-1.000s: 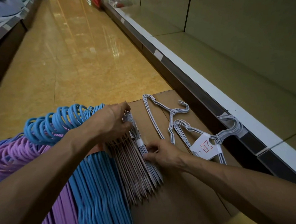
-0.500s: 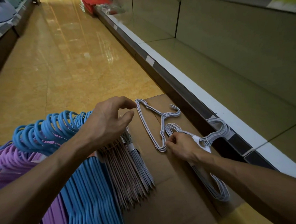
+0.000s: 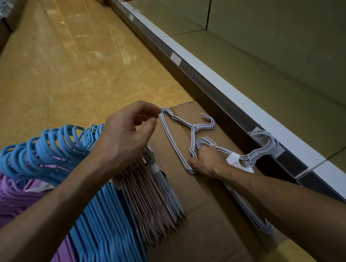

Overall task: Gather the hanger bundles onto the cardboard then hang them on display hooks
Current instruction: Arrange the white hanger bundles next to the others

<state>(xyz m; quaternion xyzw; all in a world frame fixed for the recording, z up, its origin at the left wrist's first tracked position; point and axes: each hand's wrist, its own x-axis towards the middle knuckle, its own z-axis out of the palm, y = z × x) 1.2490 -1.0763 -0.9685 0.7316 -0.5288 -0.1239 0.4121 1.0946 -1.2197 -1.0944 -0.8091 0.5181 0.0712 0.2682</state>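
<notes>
- White wire bundle (image 3: 185, 134) lies on the cardboard (image 3: 204, 219), and both hands are now at it; a second ago they were on the pink bundle (image 3: 151, 194).
- The left hand (image 3: 126, 135) has left the pink bundle and reached to the white bundle's far corner. Finger and thumb are curled and just closing at the wire, but I cannot tell whether they yet pinch it.
- The right hand (image 3: 206, 161) has moved from the pink bundle to the white one's near corner, where its fingers curl round the wire.
- A second white bundle (image 3: 257, 152), tagged, lies just right of that hand, its hooks against the shelf edge (image 3: 221, 80).
- Blue hangers (image 3: 49, 149) and purple hangers (image 3: 9, 191) sit stacked at the left, with the pink bundle beside them.
- My reading: the pink bundle is settled, and this white one gets pulled over next. Gathering is well along and no hanging has begun.
</notes>
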